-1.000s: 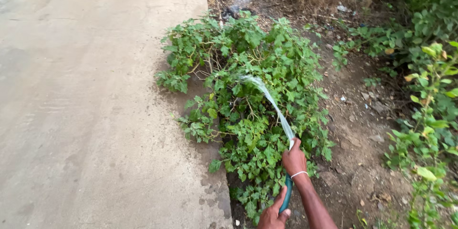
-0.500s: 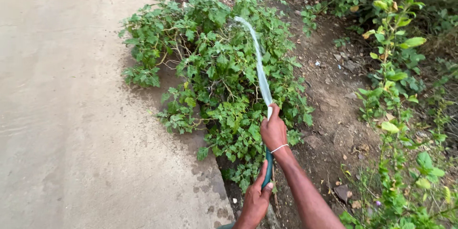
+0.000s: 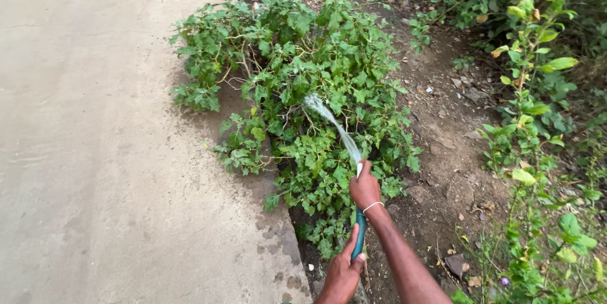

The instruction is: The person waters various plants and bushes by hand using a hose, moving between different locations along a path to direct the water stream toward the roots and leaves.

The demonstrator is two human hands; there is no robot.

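Outdoor scene, viewed from above. At far left, a wide pale concrete path, with damp spots along its right edge. Just beside that edge, a low, sprawling leafy green bush, spilling partly onto the concrete. At bottom centre, left hand wrapped loosely around a dark green hose, thumb pointing up along it. Slightly higher and to the right, right hand closed tight around the hose's end, a thin white band on the wrist, thumb seemingly pressed at the nozzle opening, though hard to tell for sure. From that hand, a narrow stream of water arching up and to the left, landing in the middle of the bush. Right of the bush, bare brown soil scattered with small stones and dry leaves. At far right, taller thin-stemmed green plants with some yellowing leaves.
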